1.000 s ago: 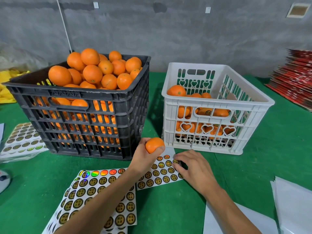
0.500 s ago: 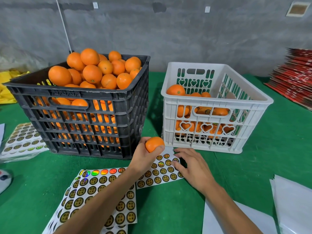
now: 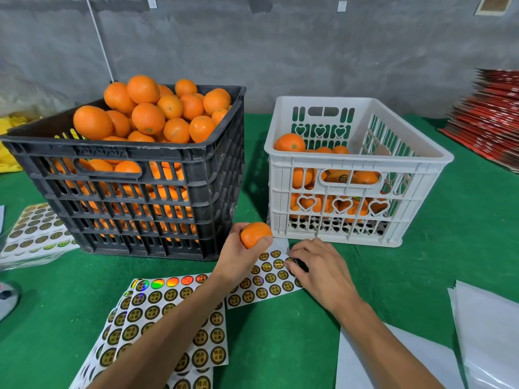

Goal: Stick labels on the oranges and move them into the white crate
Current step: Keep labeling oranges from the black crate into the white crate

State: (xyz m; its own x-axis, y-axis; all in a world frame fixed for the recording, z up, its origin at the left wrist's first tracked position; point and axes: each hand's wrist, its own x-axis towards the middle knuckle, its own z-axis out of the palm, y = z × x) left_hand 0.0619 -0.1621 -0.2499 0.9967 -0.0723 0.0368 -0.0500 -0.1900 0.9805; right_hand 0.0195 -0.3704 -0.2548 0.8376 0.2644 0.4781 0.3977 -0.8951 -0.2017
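My left hand [image 3: 238, 255] grips a small orange [image 3: 255, 233] just above a label sheet [image 3: 266, 279] lying in front of the white crate [image 3: 356, 161]. My right hand [image 3: 323, 269] rests on that sheet, its fingertips picking at a round black-and-gold label [image 3: 289, 261] near the sheet's right edge. The white crate holds several oranges, some with labels showing through the slots. To its left stands a black crate [image 3: 179, 153] heaped with oranges.
More label sheets [image 3: 168, 318] lie fanned on the green table below my left arm. Another stack of label sheets [image 3: 33, 228] sits at the far left. White backing papers [image 3: 483, 332] lie at the lower right, red flat cartons [image 3: 488, 119] at the far right.
My right hand's fingertips have shifted slightly on the sheet while working at a label. My left hand keeps the orange in almost the same spot.
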